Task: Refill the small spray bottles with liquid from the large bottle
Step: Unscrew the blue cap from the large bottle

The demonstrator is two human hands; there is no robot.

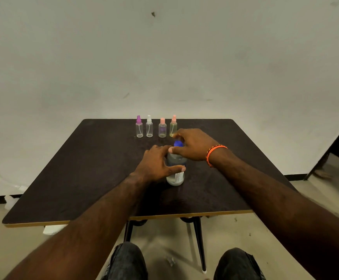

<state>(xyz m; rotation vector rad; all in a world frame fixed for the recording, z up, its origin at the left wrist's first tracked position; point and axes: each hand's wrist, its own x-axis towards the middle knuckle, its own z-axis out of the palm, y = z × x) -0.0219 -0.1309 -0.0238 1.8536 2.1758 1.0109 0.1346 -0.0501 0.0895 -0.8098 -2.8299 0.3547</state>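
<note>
The large clear bottle (175, 177) stands upright in the middle of the dark table (87, 168). My left hand (156, 165) grips its body, thumb across the white label. My right hand (193, 144) curls over the top and pinches its blue cap (178, 143). Several small spray bottles stand in a row near the far edge: one with a purple top (139, 127), one with a white top (149, 126), one with a pink top (162, 128), and a yellowish one with a pink top (173, 126), its base partly hidden behind my right hand.
A pale wall rises close behind the table's far edge. My knees (128, 259) sit below the near edge, between the table's black legs. A dark piece of furniture (338, 146) stands at the right. An orange bracelet (215, 153) circles my right wrist.
</note>
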